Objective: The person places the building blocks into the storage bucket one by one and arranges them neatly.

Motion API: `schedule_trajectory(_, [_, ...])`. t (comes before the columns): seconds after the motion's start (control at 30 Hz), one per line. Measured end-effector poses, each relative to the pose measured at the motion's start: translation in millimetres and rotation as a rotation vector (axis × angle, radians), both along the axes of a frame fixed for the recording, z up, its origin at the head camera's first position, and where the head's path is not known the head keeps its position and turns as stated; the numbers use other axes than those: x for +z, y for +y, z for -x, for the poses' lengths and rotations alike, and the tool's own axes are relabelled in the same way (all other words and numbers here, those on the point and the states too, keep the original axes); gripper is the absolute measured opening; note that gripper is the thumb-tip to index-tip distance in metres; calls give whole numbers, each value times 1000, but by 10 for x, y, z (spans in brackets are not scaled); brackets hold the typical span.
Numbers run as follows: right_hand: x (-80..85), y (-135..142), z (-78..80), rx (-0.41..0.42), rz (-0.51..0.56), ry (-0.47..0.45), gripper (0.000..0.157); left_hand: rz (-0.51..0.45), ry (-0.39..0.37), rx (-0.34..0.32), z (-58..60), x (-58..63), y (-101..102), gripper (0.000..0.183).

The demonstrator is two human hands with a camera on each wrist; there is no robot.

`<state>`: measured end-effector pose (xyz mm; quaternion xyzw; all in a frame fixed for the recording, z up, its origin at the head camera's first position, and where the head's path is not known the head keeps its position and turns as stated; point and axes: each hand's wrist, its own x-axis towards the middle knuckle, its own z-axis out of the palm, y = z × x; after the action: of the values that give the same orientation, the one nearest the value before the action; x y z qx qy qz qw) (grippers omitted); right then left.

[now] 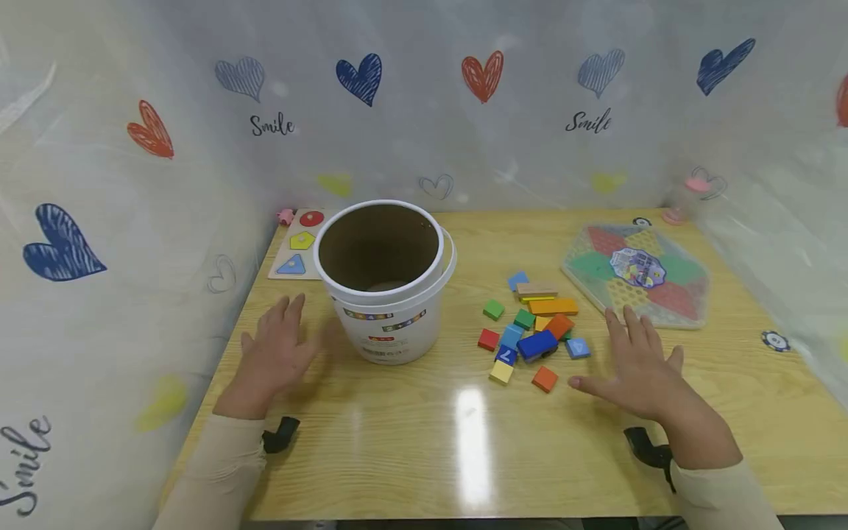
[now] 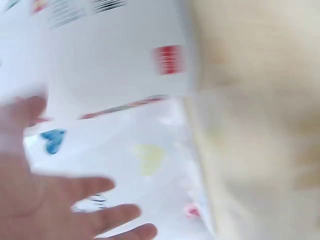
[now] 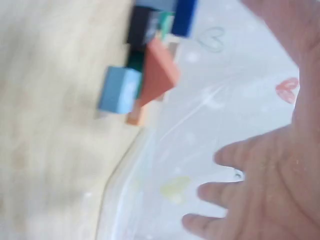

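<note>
My left hand [image 1: 274, 353] is spread beside the left side of a white bucket [image 1: 411, 335], apart from its wall and holding nothing. The bucket stands upright with no lid, its handle hanging at the right; a brown inside shows. To its right lies a loose pile of coloured wooden blocks, among them a blue block [image 1: 537, 345], a red block [image 1: 488, 339] and a light blue block [image 3: 119, 90]. My right hand [image 1: 639, 368] is spread just right of the pile, palm down, with nothing in it. In the right wrist view an orange triangular block [image 3: 157, 72] leans on the pile.
A clear hexagonal case [image 1: 689, 294] with coloured pieces lies at the back right. Behind the bucket is a shape board [image 1: 281, 266] with a small pink figure [image 1: 285, 216] nearby. A pink-topped jar [image 1: 685, 199] stands at the far right corner. Curtains with hearts enclose the table.
</note>
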<state>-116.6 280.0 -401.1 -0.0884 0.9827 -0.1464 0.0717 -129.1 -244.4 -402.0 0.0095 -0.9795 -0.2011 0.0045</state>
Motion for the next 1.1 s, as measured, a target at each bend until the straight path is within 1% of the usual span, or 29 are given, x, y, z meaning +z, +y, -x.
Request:
schedule_trajectory(0.07, [42, 53, -23, -5, 94, 39, 106, -152, 150, 15, 67, 131, 68, 72])
schedule_trajectory(0.17, [86, 101, -61, -25, 252, 117, 84, -436, 416, 16, 170, 317, 242, 49])
schedule_trajectory(0.2, [91, 107, -75, -37, 305, 141, 78, -528, 486, 13, 200, 369, 319, 43])
schedule_trajectory(0.23, [91, 108, -92, -60, 347, 160, 73, -622, 543, 9, 229, 417, 404, 39])
schedule_trajectory(0.3, [74, 94, -121, -101, 409, 224, 64, -813, 619, -17, 285, 502, 579, 33])
schedule_trajectory(0.37, [35, 67, -151, -155, 463, 280, 56, -980, 632, -38, 314, 587, 759, 31])
schedule_trajectory(0.43, [-14, 33, -190, -213, 529, 316, 50, -1076, 621, -39, 322, 645, 915, 31])
schedule_trajectory(0.47, [-40, 18, -210, -239, 566, 330, 47, -1095, 616, -34, 322, 663, 979, 31])
schedule_trajectory(0.53, [-94, -10, -254, -283, 627, 337, 43, -1095, 589, -2, 314, 679, 1081, 32])
schedule_trajectory(0.6, [-144, -30, -296, -313, 703, 322, 41, -1071, 562, 24, 310, 652, 1136, 33])
schedule_trajectory(0.67, [-192, -43, -326, -339, 766, 309, 39, -1072, 530, 40, 310, 617, 1168, 35])
schedule_trajectory(0.77, [-254, -68, -340, -373, 856, 290, 38, -1076, 482, 46, 315, 568, 1181, 39])
schedule_trajectory(0.87, [-324, -128, -302, -389, 920, 269, 36, -1100, 471, 49, 317, 559, 1145, 42])
schedule_trajectory(1.0, [-425, -254, -176, -370, 971, 203, 37, -1171, 486, 57, 306, 567, 995, 43])
schedule_trajectory(1.1, [-485, -322, -57, -349, 990, 139, 37, -1229, 501, 60, 327, 504, 849, 41])
